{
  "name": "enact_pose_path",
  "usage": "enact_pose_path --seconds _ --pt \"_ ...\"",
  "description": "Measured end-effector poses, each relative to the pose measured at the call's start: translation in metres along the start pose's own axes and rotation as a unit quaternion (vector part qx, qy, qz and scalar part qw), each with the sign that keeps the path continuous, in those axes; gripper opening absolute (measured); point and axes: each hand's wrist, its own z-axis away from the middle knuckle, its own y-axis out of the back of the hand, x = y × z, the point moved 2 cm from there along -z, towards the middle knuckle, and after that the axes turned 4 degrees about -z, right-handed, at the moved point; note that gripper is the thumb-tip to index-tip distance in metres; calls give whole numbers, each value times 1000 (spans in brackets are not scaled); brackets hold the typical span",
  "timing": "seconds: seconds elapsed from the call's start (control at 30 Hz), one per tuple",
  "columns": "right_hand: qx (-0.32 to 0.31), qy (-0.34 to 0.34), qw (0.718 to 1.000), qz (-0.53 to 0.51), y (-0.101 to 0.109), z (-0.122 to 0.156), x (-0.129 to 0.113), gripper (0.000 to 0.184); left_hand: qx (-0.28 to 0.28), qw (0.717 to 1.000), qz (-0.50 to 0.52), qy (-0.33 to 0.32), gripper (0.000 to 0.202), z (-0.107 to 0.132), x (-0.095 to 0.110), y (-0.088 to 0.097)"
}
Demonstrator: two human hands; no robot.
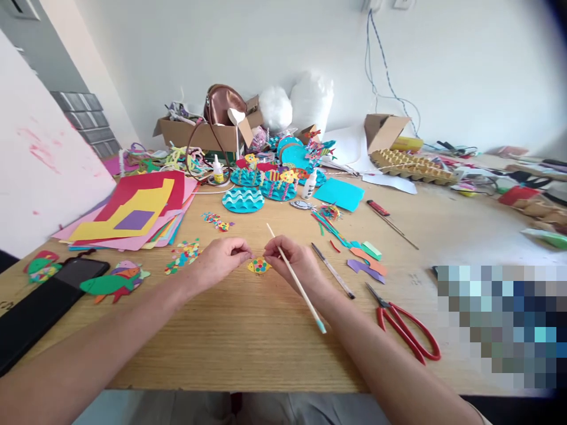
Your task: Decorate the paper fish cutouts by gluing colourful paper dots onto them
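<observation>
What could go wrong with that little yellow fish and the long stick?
The yellow fish is small, and the left hand and right hand crowd right up against it, so its coloured dots might get smudged or knocked off. The stick in the right hand pokes out both ways and could sweep the loose paper bits about. The red scissors lie close by the right arm, which might bump them.
</observation>
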Motion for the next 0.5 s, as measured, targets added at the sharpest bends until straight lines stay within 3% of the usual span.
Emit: enact_pose_path --seconds 0.2,0.5 --pt "4 30 999 13 0 0 4 9 7 999 -29 -36 24 -10 13 -13" --pt "-5 21 998 58 1 -2 2 12 10 998 -57 -20 20 -12 17 -17"
